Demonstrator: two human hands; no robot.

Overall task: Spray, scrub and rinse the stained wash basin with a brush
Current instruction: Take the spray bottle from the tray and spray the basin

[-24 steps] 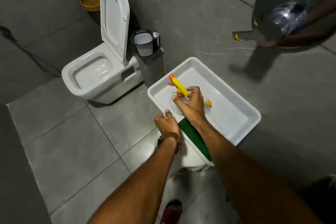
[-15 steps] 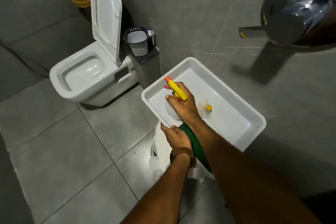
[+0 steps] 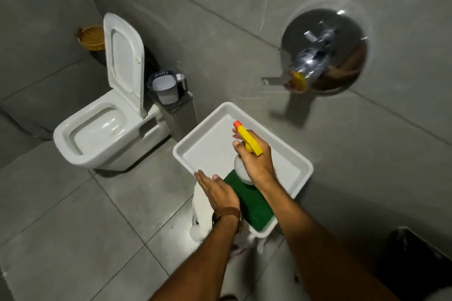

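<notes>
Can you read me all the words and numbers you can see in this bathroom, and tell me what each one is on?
"JOYO", on the rim of the dark mug beside the toilet; it shows upside down.
The spray bottle has a green label, but no words on it can be read.
Nothing else shows any writing.

Both forearms entering frame from 6 o'clock, converging toward centre. Right hand (image 3: pixel 256 161) raised above left, back of hand toward camera, fingers wrapped around neck of spray bottle (image 3: pixel 247 146); index and middle fingertips showing past the trigger at 10 o'clock of the hand. Right forearm running off toward 5 o'clock. Left hand (image 3: pixel 220 193) at 7 o'clock of right hand, flat, palm down, fingers straight and together, pointing to 11 o'clock, grasping nothing. Brown strap (image 3: pixel 227 215) around left wrist. Left forearm bare, running off toward 7 o'clock.
</notes>
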